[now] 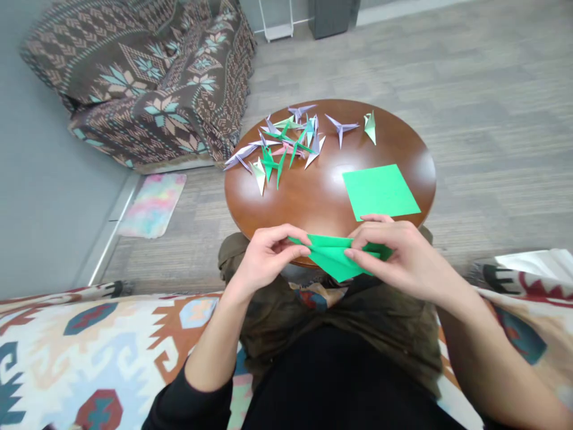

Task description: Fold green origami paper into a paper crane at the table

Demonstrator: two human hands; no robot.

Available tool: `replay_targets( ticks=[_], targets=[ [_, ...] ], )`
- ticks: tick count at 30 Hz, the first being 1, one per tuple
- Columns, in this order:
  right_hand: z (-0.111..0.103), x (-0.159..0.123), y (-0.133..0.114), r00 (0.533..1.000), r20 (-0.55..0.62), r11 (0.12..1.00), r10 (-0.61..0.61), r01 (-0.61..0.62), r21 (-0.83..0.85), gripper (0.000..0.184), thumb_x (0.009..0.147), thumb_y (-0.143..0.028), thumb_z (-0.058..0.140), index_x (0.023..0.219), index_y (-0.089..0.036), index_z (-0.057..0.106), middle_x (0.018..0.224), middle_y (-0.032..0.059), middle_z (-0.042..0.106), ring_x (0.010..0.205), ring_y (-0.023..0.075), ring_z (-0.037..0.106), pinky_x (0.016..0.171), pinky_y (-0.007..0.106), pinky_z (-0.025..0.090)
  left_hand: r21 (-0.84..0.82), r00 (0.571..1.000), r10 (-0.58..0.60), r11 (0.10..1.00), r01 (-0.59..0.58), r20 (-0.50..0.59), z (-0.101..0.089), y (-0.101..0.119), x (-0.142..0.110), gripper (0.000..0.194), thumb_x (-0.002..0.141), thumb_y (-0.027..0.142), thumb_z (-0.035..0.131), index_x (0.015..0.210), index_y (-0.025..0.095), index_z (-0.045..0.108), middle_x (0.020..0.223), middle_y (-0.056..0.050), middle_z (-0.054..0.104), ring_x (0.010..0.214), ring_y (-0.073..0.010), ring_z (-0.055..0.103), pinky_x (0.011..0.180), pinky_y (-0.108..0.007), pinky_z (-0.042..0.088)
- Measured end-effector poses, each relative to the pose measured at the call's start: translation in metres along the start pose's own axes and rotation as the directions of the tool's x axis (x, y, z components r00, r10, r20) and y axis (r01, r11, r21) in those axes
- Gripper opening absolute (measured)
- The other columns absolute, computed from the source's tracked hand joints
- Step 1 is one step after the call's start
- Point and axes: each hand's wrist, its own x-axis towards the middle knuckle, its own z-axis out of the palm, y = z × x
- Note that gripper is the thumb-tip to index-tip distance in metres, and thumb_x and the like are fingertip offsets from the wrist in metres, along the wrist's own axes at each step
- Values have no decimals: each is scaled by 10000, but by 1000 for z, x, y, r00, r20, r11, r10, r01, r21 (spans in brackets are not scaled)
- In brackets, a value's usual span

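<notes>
A green sheet of origami paper, partly folded with one corner pointing down toward my lap, is held up at the near edge of the round table. My left hand pinches its left corner between thumb and fingers. On the other side, my right hand grips the paper's right part, thumb in front and fingers along the top fold. Part of the right end is hidden behind that hand. Just beyond my right hand, a flat green square of paper lies on the tabletop.
Several folded paper cranes in green, purple, white and pink crowd the far left of the brown table. A purple crane and a pale green crane stand apart. A covered sofa and a pastel mat are to the left.
</notes>
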Motion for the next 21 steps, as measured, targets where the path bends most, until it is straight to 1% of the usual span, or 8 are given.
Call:
replay_targets(
  ticks=[3,6,13,15,17,18,19,21],
  targets=[
    [1,-1,-3,1000,-25,999,-12,13,29,197,977,-190,666,784,-221,644,747,-54,757,662,142,692,1162,463,429,30,999,-11,999,13,-51,0,2,3,114,768,272,921,752,191,843,791,-69,809,711,-183,736,687,-254,587],
    [3,-1,-5,998,-63,999,-8,11,49,203,953,-165,679,766,-223,626,706,-69,724,631,126,662,1174,459,437,-66,991,-21,998,13,-131,7,2,4,141,725,265,952,737,187,835,817,-65,827,718,-174,754,701,-250,604],
    [6,-2,-7,996,-92,998,19,-14,57,222,950,-191,682,749,-246,605,662,-72,667,586,138,617,1170,468,474,-264,974,-86,964,28,-210,16,-2,1,298,681,283,998,767,178,732,727,-29,796,602,-133,715,617,-218,580],
    [7,-4,-8,993,-105,996,57,-50,72,182,938,-204,692,798,-254,586,705,-53,686,639,162,657,1071,440,542,-288,972,-90,957,24,-219,17,0,0,346,680,269,1000,832,198,698,707,-5,788,563,-125,702,585,-207,566],
    [7,-5,-10,986,-103,986,133,-122,113,139,912,-210,709,935,-261,582,777,-30,731,707,191,710,866,369,601,-282,970,-91,959,25,-225,20,3,-1,380,676,264,1003,880,207,687,704,4,785,557,-125,706,576,-199,563],
    [7,-5,-11,982,-90,980,164,-152,127,179,904,-211,714,1020,-259,585,813,-19,756,738,202,733,783,339,595,-268,969,-94,963,30,-230,22,6,-1,385,672,266,1004,887,205,690,707,3,784,565,-126,711,577,-196,563],
    [7,-5,-12,982,-72,978,176,-166,129,222,906,-214,715,1088,-253,593,838,-10,776,759,210,749,748,325,579,-250,967,-98,968,37,-237,25,9,-2,388,661,264,1009,882,199,696,705,3,780,572,-126,715,578,-190,560],
    [7,-3,-13,989,-25,985,148,-145,98,174,941,-242,714,1102,-240,648,848,-4,797,772,209,755,817,341,558,-216,962,-110,975,55,-251,31,14,-3,397,621,247,1025,853,185,710,693,8,767,576,-120,713,569,-177,548]
  ],
)
